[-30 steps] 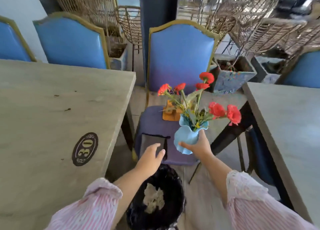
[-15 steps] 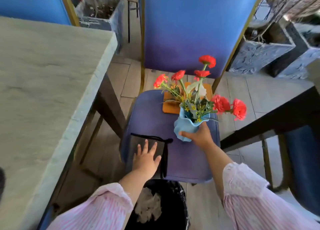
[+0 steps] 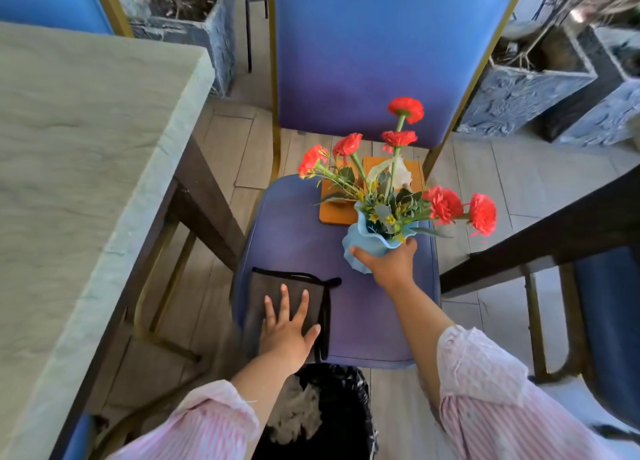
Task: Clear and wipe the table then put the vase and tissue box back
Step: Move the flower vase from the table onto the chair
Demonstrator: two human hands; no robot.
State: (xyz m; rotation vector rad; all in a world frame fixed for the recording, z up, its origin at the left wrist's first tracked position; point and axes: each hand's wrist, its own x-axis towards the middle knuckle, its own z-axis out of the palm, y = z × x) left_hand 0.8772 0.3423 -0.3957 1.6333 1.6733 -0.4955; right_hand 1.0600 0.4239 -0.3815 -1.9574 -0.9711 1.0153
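At chair seat (image 3: 294, 238): right hand (image 3: 391, 265) grips vase (image 3: 363, 248), upright, flowers (image 3: 443, 203) up; left hand (image 3: 284, 338) fingers (image 3: 284, 304) straight on cloth (image 3: 273, 286).

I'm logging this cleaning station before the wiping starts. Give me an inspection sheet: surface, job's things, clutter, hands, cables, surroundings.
Surface: pale table at left; the vase and tissue box are not on it.
Job's things: blue vase of red flowers, orange tissue box and grey cloth, all at the chair seat; cannot tell whether the vase rests on it.
Clutter: crumpled paper inside the black-lined bin.
Hands: right hand grips the vase; left hand lies flat on the cloth, fingers spread.
Cables: nothing seen.
Surroundings: blue chair back, stone planters, second table at right.
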